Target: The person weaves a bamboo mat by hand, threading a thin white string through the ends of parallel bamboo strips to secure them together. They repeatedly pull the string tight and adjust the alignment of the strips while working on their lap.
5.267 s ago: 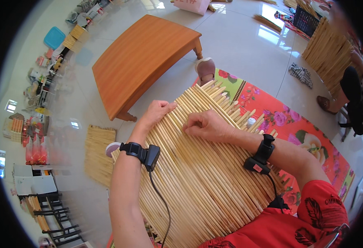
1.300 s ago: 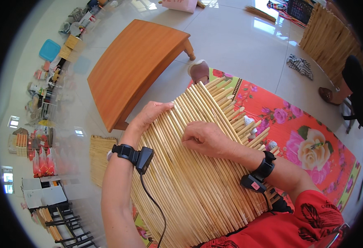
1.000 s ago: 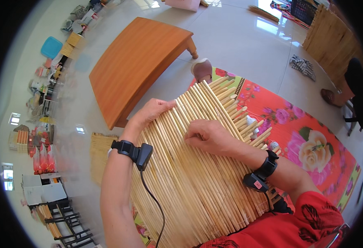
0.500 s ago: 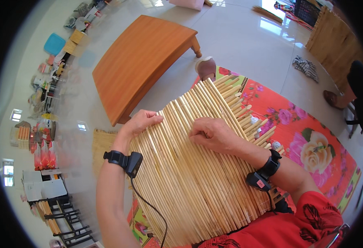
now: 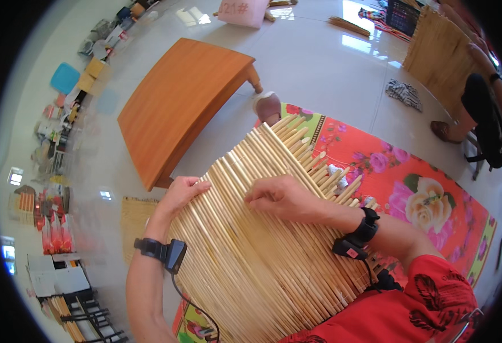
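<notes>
A mat of pale yellow reed-like stalks (image 5: 234,240), laid side by side and bound with thin thread, spreads across my lap. My left hand (image 5: 185,191) grips its left edge, thumb on top and the other fingers partly hidden. Over the upper middle of the mat, my right hand (image 5: 279,197) is closed in a pinch, close to the stalks. Whatever its fingertips hold is too small to make out. Loose stalk ends (image 5: 314,166) stick out past the mat's far right side, with small white thread balls (image 5: 338,174) among them. Each wrist wears a black strapped device.
An orange-brown wooden table (image 5: 185,103) stands ahead on the left. Beneath the mat, a red floral rug (image 5: 371,148) extends right. A striped cloth (image 5: 403,94) lies on the tiles. Another person (image 5: 485,108) sits at the far right beside an upright woven panel (image 5: 439,57). Assorted goods line the left wall.
The whole view has shifted slightly, so the table and rug appear lower and further left. Both hands stay at about the same places on the mat. More of the other person shows.
</notes>
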A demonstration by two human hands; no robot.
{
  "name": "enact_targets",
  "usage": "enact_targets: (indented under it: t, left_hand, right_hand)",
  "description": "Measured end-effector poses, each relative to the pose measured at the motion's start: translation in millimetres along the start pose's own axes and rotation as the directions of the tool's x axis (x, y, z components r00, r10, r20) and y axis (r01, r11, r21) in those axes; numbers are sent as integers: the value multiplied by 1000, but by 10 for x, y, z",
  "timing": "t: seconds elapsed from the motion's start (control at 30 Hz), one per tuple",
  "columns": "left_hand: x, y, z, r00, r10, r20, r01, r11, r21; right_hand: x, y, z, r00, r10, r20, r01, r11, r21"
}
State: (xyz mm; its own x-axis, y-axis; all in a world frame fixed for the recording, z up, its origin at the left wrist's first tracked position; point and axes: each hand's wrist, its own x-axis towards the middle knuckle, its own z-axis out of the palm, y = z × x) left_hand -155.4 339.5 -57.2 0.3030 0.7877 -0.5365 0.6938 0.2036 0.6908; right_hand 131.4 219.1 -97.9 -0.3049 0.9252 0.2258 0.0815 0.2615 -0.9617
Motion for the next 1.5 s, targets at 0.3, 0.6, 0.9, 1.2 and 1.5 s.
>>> enact_targets:
  t: [0.3,0.6,0.9,1.2,1.5]
  left_hand:
    - [56,-126,26,999,-34,6,35,998,-54]
    - [248,-158,-192,978,-119,171,115,993,33]
    - [-158,-772,-796,981,-190,43,193,978,-83]
    - [-419,-654,-565,995,-101,26,99,992,78]
    - [-375,-883,-401,994,-85,-71,80,994,-69]
  right_hand:
    - [-184,-195,-351,994,-83,77,100,961,-256]
    - [-343,136,-475,976,-142,168,177,960,-218]
    - [-371,68,-379,989,-68,130,96,970,-222]
    - [-355,107,-416,982,-103,156,138,963,-230]
    - [-361,253,-467,975,-135,175,173,960,-219]
